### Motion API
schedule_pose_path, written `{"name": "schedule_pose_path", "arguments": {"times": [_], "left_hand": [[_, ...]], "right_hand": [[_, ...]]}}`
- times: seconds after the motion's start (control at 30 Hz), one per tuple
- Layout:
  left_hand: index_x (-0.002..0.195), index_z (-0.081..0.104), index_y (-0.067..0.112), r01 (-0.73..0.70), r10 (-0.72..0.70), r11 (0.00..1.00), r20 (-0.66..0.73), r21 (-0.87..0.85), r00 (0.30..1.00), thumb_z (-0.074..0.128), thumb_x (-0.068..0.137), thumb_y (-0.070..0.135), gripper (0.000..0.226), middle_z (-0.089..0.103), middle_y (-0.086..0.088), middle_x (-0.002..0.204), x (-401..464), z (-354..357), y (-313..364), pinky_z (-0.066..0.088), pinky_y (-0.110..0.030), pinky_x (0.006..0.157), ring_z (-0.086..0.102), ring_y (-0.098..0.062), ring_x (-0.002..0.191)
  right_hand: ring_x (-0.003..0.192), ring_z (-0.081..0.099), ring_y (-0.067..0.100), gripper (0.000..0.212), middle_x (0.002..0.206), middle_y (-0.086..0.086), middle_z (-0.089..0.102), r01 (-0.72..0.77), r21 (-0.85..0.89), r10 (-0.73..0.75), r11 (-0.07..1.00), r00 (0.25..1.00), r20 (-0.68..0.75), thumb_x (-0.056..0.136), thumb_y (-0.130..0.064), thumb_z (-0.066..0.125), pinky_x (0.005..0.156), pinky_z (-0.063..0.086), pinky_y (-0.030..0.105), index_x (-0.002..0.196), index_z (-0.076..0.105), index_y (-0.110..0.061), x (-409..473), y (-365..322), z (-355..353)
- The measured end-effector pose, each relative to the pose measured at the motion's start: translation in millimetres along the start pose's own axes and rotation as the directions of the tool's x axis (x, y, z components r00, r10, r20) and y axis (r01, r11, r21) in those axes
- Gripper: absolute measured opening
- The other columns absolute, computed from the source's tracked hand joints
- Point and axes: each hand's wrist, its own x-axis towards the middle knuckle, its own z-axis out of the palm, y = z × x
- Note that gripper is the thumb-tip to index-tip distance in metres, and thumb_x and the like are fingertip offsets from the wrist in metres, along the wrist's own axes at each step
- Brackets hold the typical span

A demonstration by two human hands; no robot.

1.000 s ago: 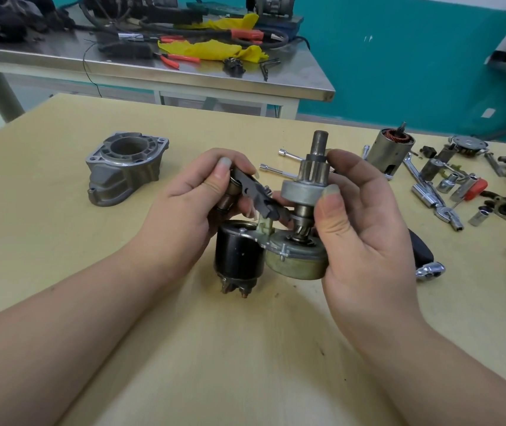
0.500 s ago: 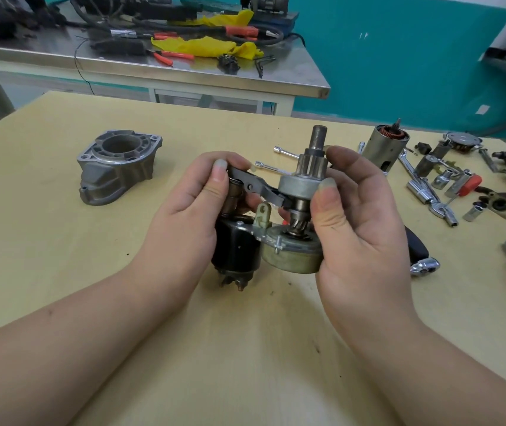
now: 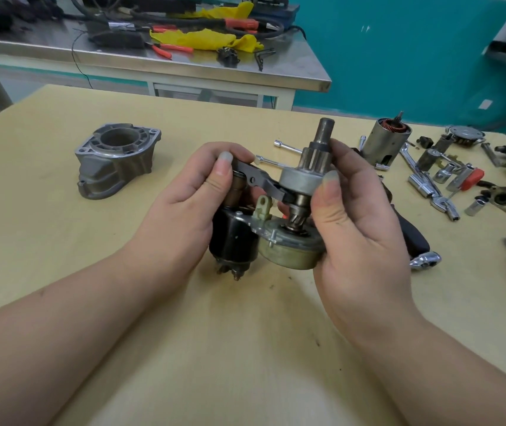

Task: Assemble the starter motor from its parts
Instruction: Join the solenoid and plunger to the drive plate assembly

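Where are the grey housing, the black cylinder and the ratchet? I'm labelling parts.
grey housing (image 3: 116, 162): head view, its side wall.
black cylinder (image 3: 233, 241): head view, its side.
ratchet (image 3: 425, 260): head view, its chrome head.

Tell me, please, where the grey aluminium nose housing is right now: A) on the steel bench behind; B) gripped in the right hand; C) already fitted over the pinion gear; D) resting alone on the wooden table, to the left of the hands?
D: the nose housing sits untouched on the wooden table, clear of the left hand, while the pinion gear stands uncovered.
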Motion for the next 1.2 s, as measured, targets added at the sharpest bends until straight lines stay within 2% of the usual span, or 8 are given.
{"name": "schedule_pose_path", "arguments": {"times": [0.07, 0.23, 0.37, 0.57, 0.7, 0.93, 1.07, 1.2], "left_hand": [[0.124, 0.068, 0.025, -0.003, 0.003, 1.000, 0.004, 0.003, 1.000, 0.049, 0.114, 0.036, 0.024, 0.075, -0.002, 0.105, -0.3, 0.8, 0.3, 0.060, -0.030, 0.079, 0.072, -0.018, 0.094], [0.124, 0.071, 0.027, -0.033, 0.028, 0.997, 0.080, 0.065, 0.996, 0.057, 0.106, 0.040, 0.026, 0.074, -0.003, 0.108, -1.5, 1.0, 2.7, 0.061, -0.038, 0.088, 0.071, -0.021, 0.102], [0.123, 0.071, 0.027, -0.042, 0.036, 0.998, 0.099, 0.052, 0.994, 0.057, 0.106, 0.037, 0.024, 0.075, 0.005, 0.100, -2.0, 3.9, 1.3, 0.058, -0.026, 0.080, 0.071, -0.013, 0.095], [0.116, 0.078, 0.027, 0.051, -0.050, 0.999, 0.165, 0.002, 0.985, 0.064, 0.099, 0.035, 0.024, 0.075, -0.004, 0.100, 2.6, -1.9, 5.1, 0.059, -0.027, 0.076, 0.071, -0.017, 0.088], [0.112, 0.081, 0.026, 0.110, -0.100, 0.993, 0.167, -0.049, 0.981, 0.066, 0.095, 0.033, 0.024, 0.068, -0.015, 0.102, 6.0, -7.6, 8.8, 0.059, -0.027, 0.077, 0.067, -0.020, 0.089], [0.147, 0.067, 0.018, 0.335, -0.235, 0.922, 0.408, -0.194, 0.882, 0.059, 0.097, 0.008, 0.052, 0.076, -0.015, 0.126, 16.5, -36.6, 15.4, 0.061, -0.036, 0.097, 0.074, -0.026, 0.117], [0.132, 0.077, 0.009, 0.412, -0.327, 0.905, 0.446, -0.104, 0.833, 0.087, 0.087, 0.019, 0.047, 0.078, -0.014, 0.129, 23.4, -48.8, 12.2, 0.062, -0.038, 0.098, 0.076, -0.025, 0.117], [0.121, 0.083, 0.013, 0.412, -0.386, 0.910, 0.469, 0.052, 0.794, 0.098, 0.075, 0.030, 0.051, 0.082, -0.009, 0.114, 29.3, -56.0, 20.6, 0.065, -0.040, 0.095, 0.079, -0.021, 0.100]], "right_hand": [[0.128, 0.065, 0.023, 0.051, 0.132, 0.001, 0.069, -0.033, 0.022, 0.031, 0.999, 0.998, 0.054, 0.092, -0.047, 0.062, 0.105, 0.054, 0.048, 0.139, 0.056, -0.027, -0.9, -2.9, 0.3], [0.090, 0.073, 0.005, 0.041, 0.095, -0.013, 0.072, 0.013, -0.242, -0.006, 0.970, 1.000, 0.028, 0.081, -0.037, 0.086, 0.075, 0.058, 0.020, 0.113, 0.061, -0.028, -1.9, -9.7, 0.0], [0.082, 0.071, 0.001, 0.025, 0.089, -0.013, 0.072, -0.001, -0.232, -0.006, 0.973, 1.000, -0.029, 0.089, -0.024, 0.081, 0.067, 0.055, 0.014, 0.107, 0.064, -0.022, -2.8, -6.9, -0.8], [0.096, 0.071, 0.011, 0.024, 0.104, -0.003, 0.073, 0.010, -0.233, 0.002, 0.973, 0.999, 0.052, 0.094, -0.020, 0.074, 0.079, 0.061, 0.029, 0.114, 0.063, -0.026, -1.4, -6.8, -0.6], [0.100, 0.072, 0.013, 0.025, 0.108, -0.001, 0.074, 0.007, -0.195, 0.009, 0.981, 0.997, 0.082, 0.096, -0.018, 0.073, 0.080, 0.060, 0.027, 0.119, 0.064, -0.023, 0.7, -6.2, -2.7], [0.102, 0.073, 0.017, 0.029, 0.108, -0.002, 0.073, -0.019, -0.124, 0.035, 0.992, 0.991, 0.126, 0.095, -0.019, 0.072, 0.084, 0.063, 0.034, 0.121, 0.063, -0.025, 2.7, -5.5, -8.0], [0.106, 0.072, 0.025, 0.038, 0.107, -0.001, 0.071, -0.046, -0.034, 0.051, 0.998, 0.983, 0.178, 0.092, -0.017, 0.072, 0.085, 0.062, 0.039, 0.128, 0.059, -0.020, 2.9, -5.2, -7.7], [0.103, 0.069, 0.024, 0.042, 0.108, -0.006, 0.067, 0.058, -0.218, -0.016, 0.974, 0.982, 0.189, 0.089, -0.017, 0.074, 0.090, 0.060, 0.052, 0.128, 0.058, -0.022, 2.0, -4.3, -8.9]]}}
